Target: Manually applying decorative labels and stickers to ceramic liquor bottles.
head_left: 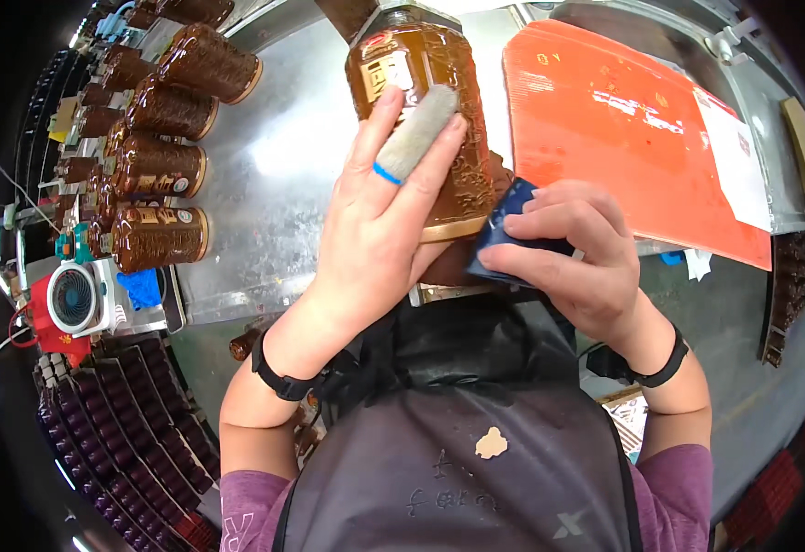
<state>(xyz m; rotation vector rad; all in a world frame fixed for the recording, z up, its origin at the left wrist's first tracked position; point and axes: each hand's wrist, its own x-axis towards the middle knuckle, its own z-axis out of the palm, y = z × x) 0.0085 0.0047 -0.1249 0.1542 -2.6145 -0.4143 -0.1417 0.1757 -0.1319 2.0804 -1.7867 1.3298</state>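
An amber-brown embossed glass bottle (444,60) with a gold label and a gold band at its base lies tilted in front of me. My left hand (370,212) holds it, fingers stretched along its face and the thumb at the base; one finger wears a grey cloth sleeve with a blue edge. Beside the bottle's lower right edge, my right hand (577,248) pinches a dark blue flat piece (510,216), sheet-like or a folded pad; which one I cannot tell. It overlaps the bottle's edge in view, and whether it touches is unclear.
Several similar brown bottles (159,164) lie in a row on the left of the metal table (264,202). An orange corrugated sheet (605,120) with a white paper (734,166) covers the right side. A small white fan (73,299) stands at the left edge, near a blue cloth (140,288).
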